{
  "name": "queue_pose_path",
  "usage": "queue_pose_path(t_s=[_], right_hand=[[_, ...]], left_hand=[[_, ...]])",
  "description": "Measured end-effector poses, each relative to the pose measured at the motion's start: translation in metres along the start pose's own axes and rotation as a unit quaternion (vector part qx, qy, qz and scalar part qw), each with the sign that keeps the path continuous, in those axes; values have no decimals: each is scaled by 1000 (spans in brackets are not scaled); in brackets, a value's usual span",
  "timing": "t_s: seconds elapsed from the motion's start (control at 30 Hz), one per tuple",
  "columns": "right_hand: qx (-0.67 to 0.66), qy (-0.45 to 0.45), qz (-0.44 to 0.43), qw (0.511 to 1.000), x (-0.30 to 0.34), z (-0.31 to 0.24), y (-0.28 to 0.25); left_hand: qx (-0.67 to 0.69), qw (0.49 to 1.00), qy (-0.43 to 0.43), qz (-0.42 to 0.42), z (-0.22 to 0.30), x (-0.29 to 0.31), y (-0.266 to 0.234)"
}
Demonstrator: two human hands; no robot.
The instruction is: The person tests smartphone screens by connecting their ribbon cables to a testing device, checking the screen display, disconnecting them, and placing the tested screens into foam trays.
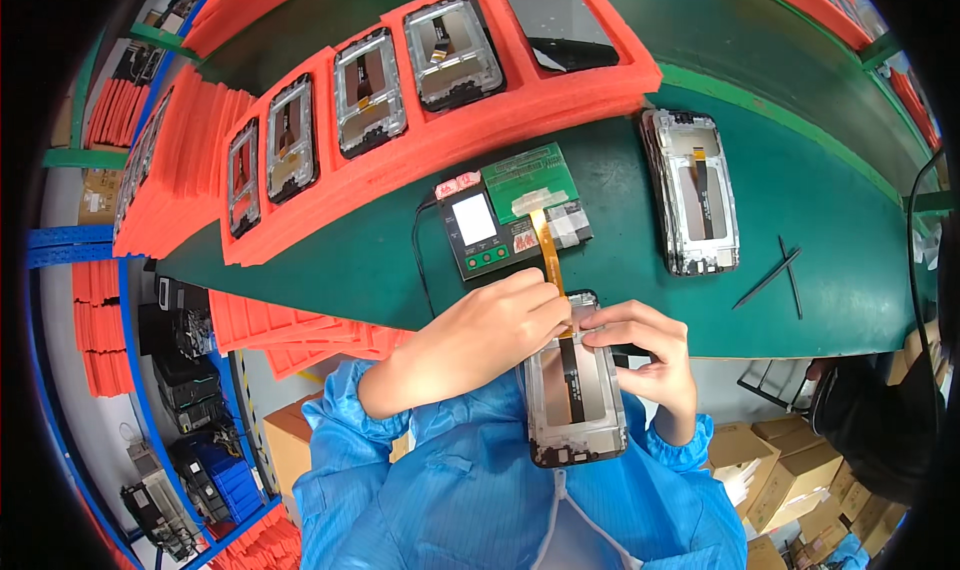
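A phone screen assembly [611,422] with a grey metal frame stands tilted before my chest, its back side toward me. A black flex cable [573,382] runs down its middle. My left hand [500,320] pinches the end of an orange ribbon cable [547,248] over the upper part of the frame; the fingers hide the joint between the cables. That ribbon leads up to a test box [472,222] with a lit white screen, buttons and a green circuit board [530,178]. My right hand [648,348] grips the frame's right edge, fingertips near the connector.
Red foam trays [440,135] holding several phone frames stand stacked at the back left. A pile of phone frames [722,255] lies on the green table [620,210] at right, beside two dark pointed tools [768,278]. Shelves [80,238] flank the left; cardboard boxes [800,470] sit below right.
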State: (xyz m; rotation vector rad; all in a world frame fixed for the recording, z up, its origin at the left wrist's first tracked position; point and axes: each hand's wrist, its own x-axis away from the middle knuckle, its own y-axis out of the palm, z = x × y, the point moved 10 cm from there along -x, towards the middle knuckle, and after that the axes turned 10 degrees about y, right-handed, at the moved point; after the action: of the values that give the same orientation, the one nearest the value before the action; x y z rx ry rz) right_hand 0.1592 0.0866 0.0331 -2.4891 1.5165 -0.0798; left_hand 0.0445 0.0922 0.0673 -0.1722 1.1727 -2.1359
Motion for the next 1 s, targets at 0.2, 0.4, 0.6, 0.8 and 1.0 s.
queue_pose_path(t_s=[0.2, 0.4, 0.6, 0.8, 1.0], right_hand=[[-46, -9, 22, 999, 5, 2, -10], [-223, 55, 4, 973, 11, 17, -9], [-315, 168, 53, 933, 9, 40, -9], [-236, 168, 30, 957, 5, 35, -5], [-234, 171, 30, 957, 6, 36, -4]], left_hand=[[-70, 997, 17, 16, -6, -4, -10], [286, 957, 15, 51, 20, 6, -23], [269, 918, -149, 251, -33, -13, -79], [-48, 975, -105, 191, -92, -86, -185], [-297, 939, -131, 117, -142, -178, -184]])
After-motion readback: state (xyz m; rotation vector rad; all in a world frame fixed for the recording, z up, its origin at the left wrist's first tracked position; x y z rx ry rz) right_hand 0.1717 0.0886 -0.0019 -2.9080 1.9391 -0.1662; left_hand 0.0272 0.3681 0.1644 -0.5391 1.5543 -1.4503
